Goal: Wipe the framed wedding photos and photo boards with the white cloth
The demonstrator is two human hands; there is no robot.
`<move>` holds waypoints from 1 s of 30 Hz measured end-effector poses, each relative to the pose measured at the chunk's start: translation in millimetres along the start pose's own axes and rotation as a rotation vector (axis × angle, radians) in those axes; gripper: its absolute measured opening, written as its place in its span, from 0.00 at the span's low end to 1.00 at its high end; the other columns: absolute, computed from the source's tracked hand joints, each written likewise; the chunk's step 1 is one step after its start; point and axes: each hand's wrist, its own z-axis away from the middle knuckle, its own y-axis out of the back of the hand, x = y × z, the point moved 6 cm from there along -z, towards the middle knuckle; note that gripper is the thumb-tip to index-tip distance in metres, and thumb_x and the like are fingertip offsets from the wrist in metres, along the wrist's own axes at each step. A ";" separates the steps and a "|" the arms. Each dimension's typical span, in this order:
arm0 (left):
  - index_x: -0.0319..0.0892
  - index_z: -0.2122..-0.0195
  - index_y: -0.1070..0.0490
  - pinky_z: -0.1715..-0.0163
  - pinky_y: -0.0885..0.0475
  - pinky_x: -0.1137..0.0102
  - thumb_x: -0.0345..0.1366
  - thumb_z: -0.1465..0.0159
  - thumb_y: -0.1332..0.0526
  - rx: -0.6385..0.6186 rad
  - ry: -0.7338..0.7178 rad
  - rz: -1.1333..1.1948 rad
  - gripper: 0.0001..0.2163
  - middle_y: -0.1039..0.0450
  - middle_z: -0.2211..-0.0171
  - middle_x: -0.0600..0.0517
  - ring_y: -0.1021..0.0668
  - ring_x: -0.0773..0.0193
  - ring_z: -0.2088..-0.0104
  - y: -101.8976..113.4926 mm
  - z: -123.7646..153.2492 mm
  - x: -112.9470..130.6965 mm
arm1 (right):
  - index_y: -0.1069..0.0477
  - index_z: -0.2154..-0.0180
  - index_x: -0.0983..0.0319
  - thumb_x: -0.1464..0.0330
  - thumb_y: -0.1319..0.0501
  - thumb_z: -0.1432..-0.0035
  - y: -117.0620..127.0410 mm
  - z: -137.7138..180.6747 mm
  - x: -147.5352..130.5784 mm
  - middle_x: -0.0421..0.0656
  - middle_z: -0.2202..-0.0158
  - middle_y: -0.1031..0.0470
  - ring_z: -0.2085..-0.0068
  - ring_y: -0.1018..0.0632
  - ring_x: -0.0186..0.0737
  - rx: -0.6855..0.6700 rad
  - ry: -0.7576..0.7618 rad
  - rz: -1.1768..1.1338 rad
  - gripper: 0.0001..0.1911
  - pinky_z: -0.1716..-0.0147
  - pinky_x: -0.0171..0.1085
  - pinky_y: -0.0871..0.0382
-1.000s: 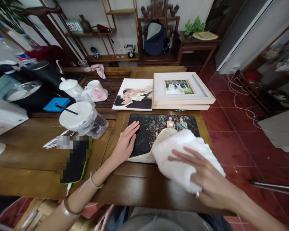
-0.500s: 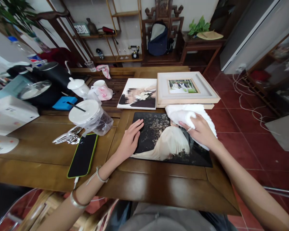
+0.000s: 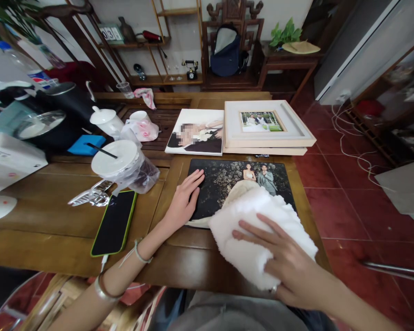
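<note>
A dark wedding photo panel (image 3: 224,181) lies flat on the wooden table (image 3: 55,216) in front of me. My left hand (image 3: 182,202) rests flat on the panel's left edge, fingers stretched out. My right hand (image 3: 283,262) presses a fluffy white towel (image 3: 251,230) onto the panel's near edge, fingers spread over the cloth. The towel hides the lower right part of the picture.
Behind the panel lie a second photo print (image 3: 196,133) and a cream framed picture (image 3: 265,126). A lidded cup in a plastic bag (image 3: 120,168), a black phone in a green case (image 3: 115,223), a hair clip (image 3: 89,196), a teapot (image 3: 106,122) and boxes crowd the left.
My right hand has drawn the towel from the panel's far right corner back to its near edge. The left hand has stayed on the left edge.
</note>
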 end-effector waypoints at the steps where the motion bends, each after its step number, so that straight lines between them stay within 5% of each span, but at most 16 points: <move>1: 0.46 0.41 0.35 0.36 0.45 0.53 0.35 0.30 0.52 -0.004 0.000 0.002 0.18 0.37 0.38 0.47 0.38 0.58 0.35 -0.1 0.0 0.0 | 0.31 0.77 0.58 0.78 0.45 0.63 4.7 -3.1 7.3 0.40 0.35 0.41 0.35 0.41 0.53 0.003 0.002 0.007 0.10 0.33 0.57 0.60; 7: 0.45 0.41 0.35 0.36 0.44 0.53 0.34 0.30 0.52 -0.023 -0.019 -0.006 0.18 0.37 0.38 0.46 0.38 0.59 0.35 -0.8 -0.5 -1.8 | 0.30 0.69 0.59 0.70 0.45 0.41 44.6 -34.4 80.1 0.48 0.46 0.26 0.40 0.31 0.51 0.245 -0.105 0.109 0.06 0.38 0.55 0.43; 12: 0.45 0.41 0.35 0.36 0.43 0.52 0.34 0.30 0.52 -0.014 -0.019 -0.003 0.18 0.37 0.38 0.46 0.38 0.59 0.35 -0.3 -0.9 -2.0 | 0.34 0.74 0.58 0.62 0.45 0.37 60.9 -52.9 127.0 0.46 0.66 0.20 0.51 0.23 0.54 0.395 -0.270 0.181 0.13 0.43 0.55 0.37; 14: 0.45 0.41 0.34 0.36 0.43 0.52 0.35 0.30 0.52 -0.003 -0.020 -0.005 0.18 0.36 0.38 0.46 0.37 0.59 0.36 0.1 -1.1 -1.6 | 0.34 0.72 0.58 0.63 0.45 0.37 60.9 -54.2 129.9 0.48 0.65 0.20 0.51 0.23 0.54 0.422 -0.293 0.203 0.12 0.42 0.56 0.38; 17: 0.45 0.42 0.33 0.36 0.43 0.53 0.35 0.30 0.51 0.016 -0.026 -0.004 0.17 0.35 0.39 0.47 0.36 0.59 0.36 0.4 -1.3 -1.4 | 0.30 0.66 0.60 0.70 0.45 0.41 50.5 -50.0 112.5 0.53 0.47 0.26 0.40 0.32 0.56 0.364 -0.263 0.222 0.05 0.39 0.59 0.44; 20: 0.45 0.42 0.33 0.36 0.43 0.52 0.34 0.30 0.51 0.026 -0.031 -0.002 0.17 0.35 0.39 0.47 0.36 0.59 0.36 0.2 -1.2 -1.8 | 0.29 0.67 0.62 0.77 0.45 0.51 29.8 -38.0 74.7 0.53 0.36 0.40 0.33 0.46 0.58 0.222 -0.191 0.186 0.10 0.37 0.64 0.54; 26: 0.42 0.42 0.34 0.36 0.42 0.54 0.34 0.30 0.52 0.010 -0.034 -0.020 0.18 0.35 0.39 0.45 0.36 0.60 0.36 -0.7 -1.2 -2.0 | 0.28 0.75 0.61 0.79 0.44 0.65 -4.7 -8.6 -1.2 0.47 0.33 0.48 0.33 0.50 0.60 0.059 -0.022 0.057 0.12 0.36 0.67 0.63; 30: 0.45 0.41 0.34 0.36 0.42 0.53 0.34 0.30 0.52 0.000 -0.030 -0.018 0.18 0.36 0.38 0.47 0.36 0.59 0.36 -0.4 -1.4 -1.0 | 0.30 0.78 0.59 0.79 0.44 0.66 -1.4 -7.3 -5.3 0.41 0.34 0.44 0.34 0.44 0.57 -0.011 0.070 0.028 0.11 0.34 0.61 0.60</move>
